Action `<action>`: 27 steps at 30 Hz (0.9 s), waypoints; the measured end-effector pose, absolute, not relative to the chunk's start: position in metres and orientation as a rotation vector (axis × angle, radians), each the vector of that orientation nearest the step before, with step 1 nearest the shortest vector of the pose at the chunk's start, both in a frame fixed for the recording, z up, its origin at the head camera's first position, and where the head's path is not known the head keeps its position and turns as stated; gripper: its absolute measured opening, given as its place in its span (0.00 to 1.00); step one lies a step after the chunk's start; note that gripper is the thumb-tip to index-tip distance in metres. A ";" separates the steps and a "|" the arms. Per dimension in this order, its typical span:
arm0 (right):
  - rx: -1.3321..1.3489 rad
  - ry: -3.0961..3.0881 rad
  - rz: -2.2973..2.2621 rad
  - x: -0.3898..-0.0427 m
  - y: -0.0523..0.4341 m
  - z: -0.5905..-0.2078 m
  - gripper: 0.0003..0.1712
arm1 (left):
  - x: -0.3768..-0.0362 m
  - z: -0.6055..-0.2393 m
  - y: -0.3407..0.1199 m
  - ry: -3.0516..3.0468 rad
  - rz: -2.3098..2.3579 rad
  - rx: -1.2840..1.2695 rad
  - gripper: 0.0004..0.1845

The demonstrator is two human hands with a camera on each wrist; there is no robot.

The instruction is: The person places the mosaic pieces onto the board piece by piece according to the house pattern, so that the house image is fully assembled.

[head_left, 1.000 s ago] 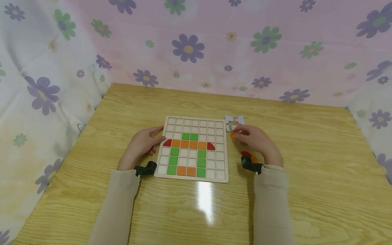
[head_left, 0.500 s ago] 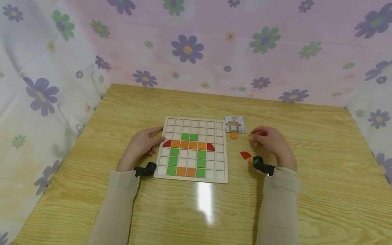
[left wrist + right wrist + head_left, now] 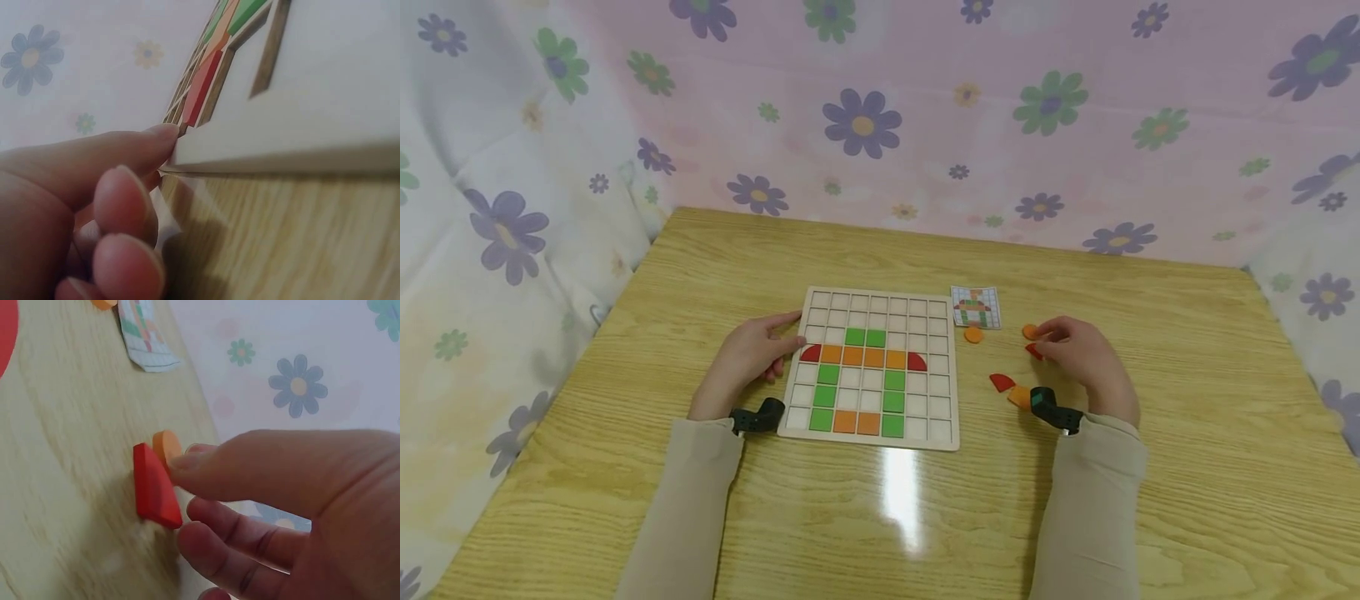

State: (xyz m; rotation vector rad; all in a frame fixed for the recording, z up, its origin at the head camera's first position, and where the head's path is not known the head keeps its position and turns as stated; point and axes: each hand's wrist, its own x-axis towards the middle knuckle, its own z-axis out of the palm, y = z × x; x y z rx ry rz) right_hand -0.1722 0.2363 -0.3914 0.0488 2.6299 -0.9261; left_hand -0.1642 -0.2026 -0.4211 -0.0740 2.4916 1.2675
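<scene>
In the head view, my left hand (image 3: 748, 354) grips the left edge of a wooden grid board (image 3: 953, 383), thumb on top. The left wrist view shows the thumb (image 3: 150, 147) on the rim beside a red piece (image 3: 201, 87). Green and orange squares and red quarter-circles lie in the board's cells. To the board's right, my right hand (image 3: 1086, 358) is at an orange disc (image 3: 1028, 332) and a red quarter-circle (image 3: 1033, 352). In the right wrist view, its thumb overlaps the orange disc (image 3: 165, 447), close to the red quarter-circle (image 3: 153, 487); whether it pinches either is unclear.
A small printed pattern card (image 3: 976, 307) lies at the board's upper right, with another orange disc (image 3: 973, 334) just below it. Nearer the right wrist are a red quarter-circle (image 3: 1002, 382) and orange pieces (image 3: 1019, 397). Flowered cloth (image 3: 925, 100) hangs behind the table.
My right hand has left one orange disc below the card and moved rightward. A second orange disc and a red quarter-circle now show at its fingertips. The left hand keeps its place.
</scene>
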 end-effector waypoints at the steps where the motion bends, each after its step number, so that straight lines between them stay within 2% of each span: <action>1: 0.049 2.627 -0.922 -0.172 0.237 -0.392 0.19 | -0.164 -0.421 -0.203 2.493 1.265 -0.072 0.28; 18: 0.042 2.588 -0.842 -0.172 0.233 -0.391 0.19 | -0.162 -0.421 -0.203 2.401 1.406 -0.117 0.28; 27: 0.026 2.629 -0.836 -0.173 0.228 -0.388 0.15 | -0.163 -0.421 -0.203 2.492 1.271 -0.072 0.28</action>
